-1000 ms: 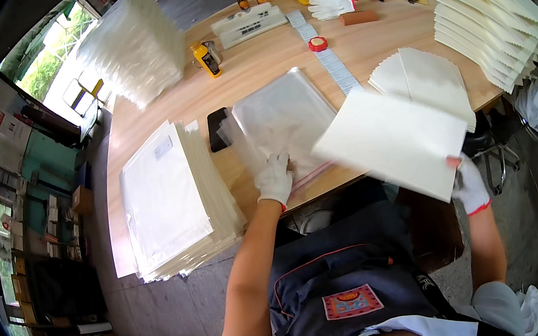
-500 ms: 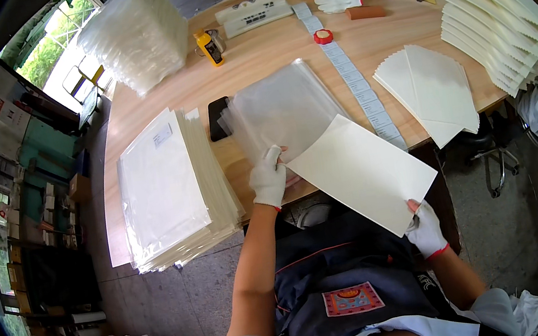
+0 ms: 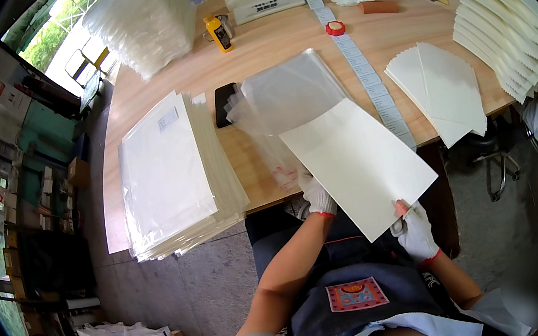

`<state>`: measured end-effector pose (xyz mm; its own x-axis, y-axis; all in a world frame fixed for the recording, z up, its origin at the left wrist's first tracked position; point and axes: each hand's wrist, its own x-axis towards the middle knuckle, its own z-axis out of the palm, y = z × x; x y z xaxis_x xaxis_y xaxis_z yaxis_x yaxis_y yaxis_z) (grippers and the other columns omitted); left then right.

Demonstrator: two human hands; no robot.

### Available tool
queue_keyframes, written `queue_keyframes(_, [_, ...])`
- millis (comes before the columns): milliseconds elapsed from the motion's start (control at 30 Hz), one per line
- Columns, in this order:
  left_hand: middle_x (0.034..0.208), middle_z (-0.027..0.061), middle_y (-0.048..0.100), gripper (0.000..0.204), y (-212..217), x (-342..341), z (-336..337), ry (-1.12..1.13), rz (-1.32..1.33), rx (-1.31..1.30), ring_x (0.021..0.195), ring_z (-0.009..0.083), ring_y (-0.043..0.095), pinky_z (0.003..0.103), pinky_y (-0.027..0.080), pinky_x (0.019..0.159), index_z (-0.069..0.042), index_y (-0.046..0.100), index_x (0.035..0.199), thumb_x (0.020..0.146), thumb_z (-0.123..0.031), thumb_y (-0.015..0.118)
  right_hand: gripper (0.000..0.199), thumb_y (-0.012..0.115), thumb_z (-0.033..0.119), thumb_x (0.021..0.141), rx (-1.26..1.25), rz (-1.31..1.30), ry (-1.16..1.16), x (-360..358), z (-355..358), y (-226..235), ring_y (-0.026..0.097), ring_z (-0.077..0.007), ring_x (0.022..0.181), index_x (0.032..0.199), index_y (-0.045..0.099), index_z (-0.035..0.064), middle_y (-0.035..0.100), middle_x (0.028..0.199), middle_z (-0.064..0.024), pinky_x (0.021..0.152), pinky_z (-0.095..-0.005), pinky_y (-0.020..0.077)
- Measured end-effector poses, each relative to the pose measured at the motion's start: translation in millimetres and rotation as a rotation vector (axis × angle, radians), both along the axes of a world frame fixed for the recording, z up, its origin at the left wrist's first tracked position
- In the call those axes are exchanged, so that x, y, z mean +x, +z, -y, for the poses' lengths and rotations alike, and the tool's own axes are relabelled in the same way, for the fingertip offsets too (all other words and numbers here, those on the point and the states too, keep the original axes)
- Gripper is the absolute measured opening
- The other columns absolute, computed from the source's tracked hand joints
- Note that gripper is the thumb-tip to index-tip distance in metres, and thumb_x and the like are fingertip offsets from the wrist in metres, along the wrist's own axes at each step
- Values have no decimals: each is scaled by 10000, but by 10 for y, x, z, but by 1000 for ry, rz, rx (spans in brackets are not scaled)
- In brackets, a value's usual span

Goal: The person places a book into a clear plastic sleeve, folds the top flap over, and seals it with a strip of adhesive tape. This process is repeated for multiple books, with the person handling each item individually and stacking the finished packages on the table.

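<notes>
My right hand (image 3: 417, 236), in a white glove with a red cuff, grips the near edge of a cream-white card sheet (image 3: 360, 160), its thumb on top. The sheet is held tilted over the table's front edge. My left hand (image 3: 318, 197), gloved alike, is at the sheet's left edge and partly beneath it; its fingers are hidden. Under the sheet's far end lies a stack of clear plastic sleeves (image 3: 284, 90). Left of them stands a pile of sleeves with white sheets inside (image 3: 167, 174), the top one bearing a small label.
A black phone (image 3: 225, 104) lies between the piles. A label strip (image 3: 368, 77) with a red round item (image 3: 335, 28) runs right of the sleeves. Fanned card sheets (image 3: 437, 90) and a taller curved stack (image 3: 509, 28) are at right. A yellow bottle (image 3: 218, 34) stands near bulky plastic bundles (image 3: 142, 25).
My left hand has left the sheet's far left corner and moved nearer and right, partly under the sheet. My right hand has shifted slightly left along the near edge. The view has shifted a little.
</notes>
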<state>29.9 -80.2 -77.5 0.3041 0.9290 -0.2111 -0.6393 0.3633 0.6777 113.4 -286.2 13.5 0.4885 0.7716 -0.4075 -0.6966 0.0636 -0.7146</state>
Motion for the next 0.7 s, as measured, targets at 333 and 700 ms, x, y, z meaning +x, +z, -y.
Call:
queue_keyframes(333, [935,102,631,258,-297,-414,409,-113,-421,40,755,163,610,247,487,664,55,547,1060,847,-91,537,128,526,158,891,-160,121,142,154,-259,-98,587,-153,538,950,499,47,560,760,-55,444,-259,483])
queue_keyframes(700, [977,95,610,257,189,-901,350,-610,-283,-296,761,198,623,324,534,645,-61,485,1132,891,-145,513,319,373,125,934,117,-422,122,-144,-802,-497,564,-278,984,1212,390,-31,515,1123,-190,871,-398,494])
